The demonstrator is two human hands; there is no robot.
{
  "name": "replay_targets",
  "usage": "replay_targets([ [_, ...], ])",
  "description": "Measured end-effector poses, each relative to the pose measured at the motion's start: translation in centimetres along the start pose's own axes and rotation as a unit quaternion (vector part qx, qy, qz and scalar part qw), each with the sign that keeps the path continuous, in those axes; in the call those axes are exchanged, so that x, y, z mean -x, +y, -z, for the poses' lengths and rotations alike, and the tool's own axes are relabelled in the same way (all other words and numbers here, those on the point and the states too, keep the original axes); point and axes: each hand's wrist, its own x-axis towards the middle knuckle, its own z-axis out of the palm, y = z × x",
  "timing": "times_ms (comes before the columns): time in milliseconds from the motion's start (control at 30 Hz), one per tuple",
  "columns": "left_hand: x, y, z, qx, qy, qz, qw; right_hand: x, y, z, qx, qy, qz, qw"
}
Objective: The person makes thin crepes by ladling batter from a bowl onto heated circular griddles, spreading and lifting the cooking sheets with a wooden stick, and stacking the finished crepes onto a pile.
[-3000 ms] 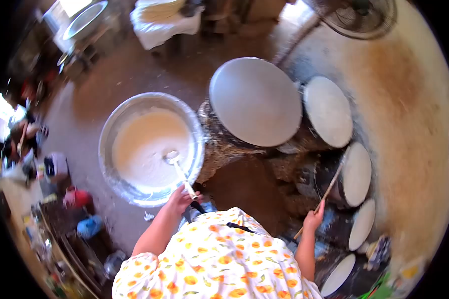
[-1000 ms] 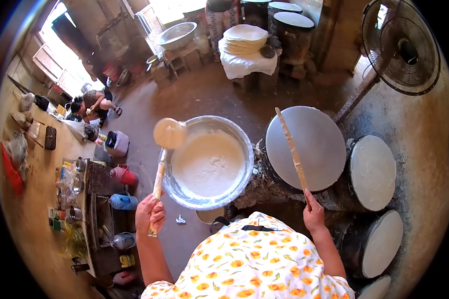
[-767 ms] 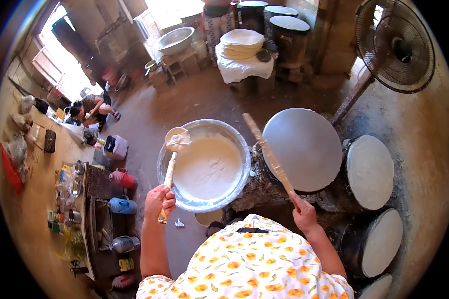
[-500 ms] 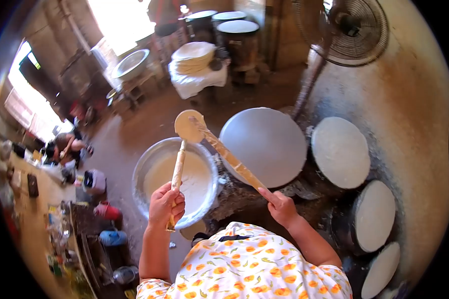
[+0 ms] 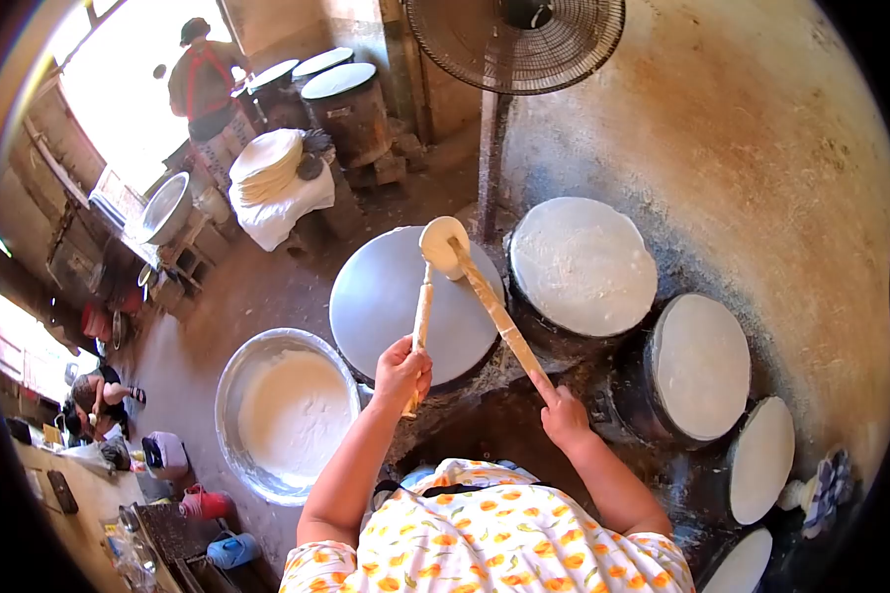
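Note:
My left hand (image 5: 403, 374) is closed around the handle of a ladle (image 5: 421, 316). The ladle's round head, coated with pale batter, is over the far part of a grey round griddle (image 5: 376, 306). In my right hand (image 5: 566, 419) is a long flat wooden stick (image 5: 499, 321), caked with batter along its length. Its far end overlaps the ladle's head. A wide metal basin (image 5: 229, 450) of white batter stands on the floor, left of the griddle.
More round griddles (image 5: 583, 267) with white sheets on them curve along the right wall. A stand fan (image 5: 514, 44) rises behind. Stacked flat rounds (image 5: 267, 163) sit on a cloth-covered stand. One person (image 5: 206, 84) stands by the bright doorway; another (image 5: 99, 400) is low at the left.
The view has turned right. The ladle and the wooden stick have moved together from beside the basin's far rim to over the grey griddle. Both hands keep their hold.

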Motion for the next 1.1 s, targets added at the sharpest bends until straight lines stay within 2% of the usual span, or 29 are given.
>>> replay_targets([
  [100, -2.3, -2.4, 2.4, -0.069, -0.039, -0.006, 0.997, 1.2, -0.2, -0.7, 0.026, -0.023, -0.055, 0.998],
  [133, -2.8, -2.8, 3.3, -0.264, 0.003, -0.106, 0.959, 1.5, -0.5, -0.9, 0.034, -0.034, -0.077, 0.996],
  [167, -3.5, -3.0, 4.4, -0.444, 0.046, -0.202, 0.872, 1.8, -0.9, -1.0, 0.036, -0.032, -0.081, 0.996],
  [200, -4.3, -2.9, 6.4, -0.531, 0.033, -0.210, 0.820, 2.1, -1.4, -1.0, 0.021, -0.021, -0.084, 0.996],
  [233, -3.8, -0.5, 6.5, -0.632, 0.020, -0.213, 0.745, 2.3, -1.8, -1.2, 0.005, -0.011, -0.086, 0.996],
  [300, -3.3, 3.2, 6.1, -0.724, 0.011, -0.143, 0.675, 2.8, -1.8, -2.3, -0.018, 0.021, -0.077, 0.997],
  [367, -3.3, 5.7, 6.5, -0.791, 0.015, -0.142, 0.595, 3.3, -2.1, -2.9, -0.093, 0.075, -0.056, 0.991],
  [400, -3.3, 7.2, 6.8, -0.811, 0.014, -0.153, 0.565, 3.5, -2.5, -3.0, -0.092, 0.075, -0.059, 0.991],
  [433, -3.5, 8.0, 7.6, -0.815, 0.023, -0.210, 0.539, 3.8, -3.1, -3.1, -0.119, 0.092, -0.057, 0.987],
  [500, -3.1, 10.2, 8.1, -0.813, 0.043, -0.260, 0.519, 4.1, -3.9, -3.4, -0.143, 0.111, -0.058, 0.982],
  [567, -2.5, 12.3, 8.0, -0.785, 0.069, -0.295, 0.540, 4.4, -4.5, -3.9, -0.175, 0.144, -0.034, 0.973],
  [600, -1.9, 13.3, 7.7, -0.755, 0.079, -0.311, 0.572, 4.5, -4.8, -4.1, -0.173, 0.145, -0.036, 0.974],
  [633, -1.5, 13.7, 7.5, -0.754, 0.078, -0.312, 0.573, 4.5, -5.1, -4.3, -0.178, 0.146, -0.040, 0.972],
  [700, -1.0, 14.2, 7.4, -0.631, 0.083, -0.345, 0.690, 4.6, -5.6, -4.7, -0.180, 0.147, -0.044, 0.972],
  [733, -1.9, 13.1, 8.3, -0.565, 0.074, -0.463, 0.679, 4.5, -5.9, -5.0, -0.189, 0.157, -0.043, 0.968],
  [767, -1.9, 12.7, 8.7, -0.563, 0.074, -0.464, 0.680, 4.3, -6.2, -5.1, -0.199, 0.167, -0.040, 0.965],
  [800, -1.7, 12.2, 8.6, -0.434, 0.039, -0.362, 0.824, 3.9, -6.5, -5.0, -0.196, 0.166, -0.039, 0.966],
  [833, -1.5, 11.8, 8.5, -0.283, 0.002, -0.243, 0.928, 3.4, -7.0, -4.7, -0.200, 0.157, -0.055, 0.966],
  [900, -1.4, 10.7, 9.0, -0.173, -0.008, -0.196, 0.965, 1.6, -7.5, -4.5, -0.202, 0.149, -0.069, 0.966],
  [967, -1.0, 10.2, 9.6, -0.105, -0.010, -0.138, 0.985, -1.2, -7.5, -4.6, -0.175, 0.073, -0.127, 0.974],
  [1000, -1.3, 9.1, 10.4, -0.092, -0.006, -0.151, 0.984, -3.0, -8.6, -3.8, -0.153, 0.024, -0.174, 0.973],
  [1033, -1.2, 8.8, 10.8, -0.089, -0.005, -0.153, 0.984, -4.9, -9.1, -4.1, -0.150, 0.024, -0.172, 0.973],
  [1100, -0.8, 8.4, 11.3, -0.079, -0.007, -0.080, 0.994, -8.3, -9.6, -5.3, -0.214, 0.101, -0.058, 0.970],
])
